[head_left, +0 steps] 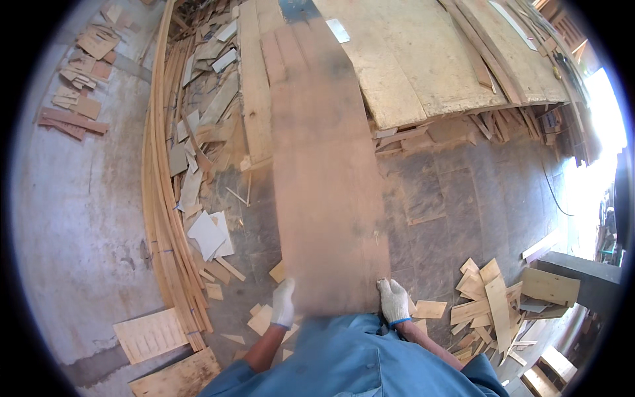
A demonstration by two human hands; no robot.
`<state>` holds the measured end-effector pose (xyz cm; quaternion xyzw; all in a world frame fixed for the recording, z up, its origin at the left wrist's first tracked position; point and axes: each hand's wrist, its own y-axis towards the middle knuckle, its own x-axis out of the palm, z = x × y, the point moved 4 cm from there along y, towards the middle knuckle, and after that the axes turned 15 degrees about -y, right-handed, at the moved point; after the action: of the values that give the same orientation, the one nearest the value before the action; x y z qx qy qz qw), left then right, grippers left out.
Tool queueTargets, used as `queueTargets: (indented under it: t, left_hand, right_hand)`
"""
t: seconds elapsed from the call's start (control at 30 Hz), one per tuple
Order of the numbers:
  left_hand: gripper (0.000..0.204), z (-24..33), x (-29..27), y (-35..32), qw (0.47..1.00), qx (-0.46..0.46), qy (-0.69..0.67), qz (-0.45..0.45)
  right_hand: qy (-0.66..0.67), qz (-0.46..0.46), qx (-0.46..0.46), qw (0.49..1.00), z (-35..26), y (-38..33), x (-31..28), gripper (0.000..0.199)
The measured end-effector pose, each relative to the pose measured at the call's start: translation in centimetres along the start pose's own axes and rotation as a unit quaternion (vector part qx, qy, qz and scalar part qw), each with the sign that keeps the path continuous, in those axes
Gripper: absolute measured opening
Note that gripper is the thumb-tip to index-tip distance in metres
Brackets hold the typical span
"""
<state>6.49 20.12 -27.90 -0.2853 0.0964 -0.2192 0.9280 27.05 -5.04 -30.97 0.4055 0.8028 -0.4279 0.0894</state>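
Observation:
A long reddish-brown wooden board stretches away from my body, its far part lying over the worktable. My left hand, in a white knitted glove, is closed on the board's left edge at the near end. On the opposite edge, my right hand grips the near corner, also gloved. The fingers of both hands are partly hidden beneath the board. Its near edge sits close against my blue shirt. The middle of the board looks blurred.
Beyond stands a worktable with a pale wooden top. Long timber strips lean along the left wall. Wood offcuts are heaped on the right floor, and white pieces lie at left. A grey beam juts in at right.

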Motion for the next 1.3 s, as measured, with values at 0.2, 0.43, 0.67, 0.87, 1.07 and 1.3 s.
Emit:
queueTargets:
  t: [0.2,0.43,0.67,0.87,1.07,1.3]
  left_hand:
    - [0.043,-0.6,-0.8,-1.2,1.000,-0.017,0.001,0.015]
    - [0.044,-0.8,-0.9,3.4,1.000,0.013,-0.001,0.009]
    - [0.047,0.1,-0.6,6.4,0.999,0.017,-0.031,0.017]
    - [0.051,1.3,0.3,6.8,1.000,-0.005,-0.026,0.002]
    - [0.050,1.3,1.5,5.0,1.000,0.003,0.010,0.017]
    - [0.045,2.2,-0.2,8.0,0.999,0.000,-0.046,0.028]
  right_hand:
    - [-0.006,-0.001,-0.010,1.000,-1.4,-1.6,-0.5,0.036]
    - [-0.001,0.007,-0.018,1.000,-1.7,2.5,0.8,0.035]
    - [-0.031,0.025,-0.049,0.998,-3.4,5.1,1.1,0.035]
    - [0.039,0.032,-0.050,0.997,-4.6,5.6,0.5,0.034]
    - [-0.035,0.076,-0.163,0.983,-4.3,5.2,-0.9,0.034]
    - [-0.014,0.070,-0.151,0.986,-2.9,7.3,3.0,0.035]
